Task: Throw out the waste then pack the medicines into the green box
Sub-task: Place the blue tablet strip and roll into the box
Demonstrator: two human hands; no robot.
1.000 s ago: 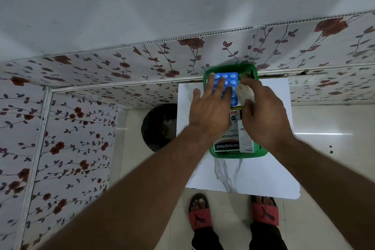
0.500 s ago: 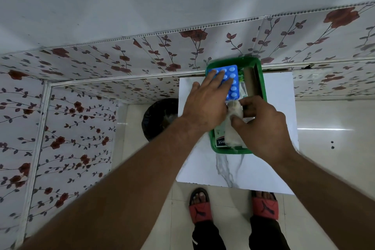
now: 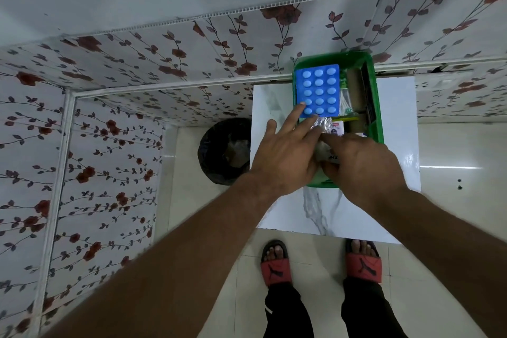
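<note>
- Green box [image 3: 377, 107]: stands on the white worktop [image 3: 395, 151], at the far edge by the flowered wall. It takes up the 12 o'clock half of the worktop, likely kept within easy reach of both hands.
- Blue pill strip [image 3: 318, 92]: lies flat on top at the box's 10 o'clock corner, blisters up. It seems laid on last, over the bulkier things.
- Silver foil strip [image 3: 325, 125]: just at 6 o'clock of the blue strip, partly under the fingers; what it is cannot be told for sure.
- Other packs: a brown roll [image 3: 355, 85] and a dark flat item stand along the box's 3 o'clock wall; a small printed carton [image 3: 337, 129] lies mid-box. Their labels are too small to read.
- Left hand [image 3: 285, 156]: fingers spread and flat over the box's 7 o'clock part, one fingertip touching the blue strip's near corner, apparently pressing the contents level. It grips nothing.
- Right hand [image 3: 362, 164]: fingers curled over the box's 6 o'clock end, seemingly pinching a white printed pack against the contents; the grip itself is hidden.
- Black bin [image 3: 216, 156]: on the floor at 9 o'clock of the worktop, lined, with pale waste inside.
- Status, as judged: waste appears gone and the worktop holds only the box, so the packing looks near its end.
</note>
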